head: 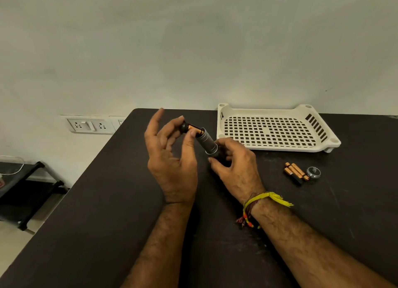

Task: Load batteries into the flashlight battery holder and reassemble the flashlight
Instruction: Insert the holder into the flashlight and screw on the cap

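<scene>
My right hand (235,165) grips the head end of the grey flashlight body (207,143), which tilts up toward the left above the dark table (107,201). A black battery holder (192,128) with copper-and-black batteries in it sticks partway out of the body's open end. My left hand (170,156) pinches the holder between thumb and forefinger, the other fingers spread. Three loose batteries (296,172) lie on the table to the right, touching the round grey tail cap (313,172).
A cream perforated plastic tray (275,145) sits at the table's far right, just behind my right hand. Wall sockets (90,126) are on the left wall. A low black stand (25,186) is on the floor at the left.
</scene>
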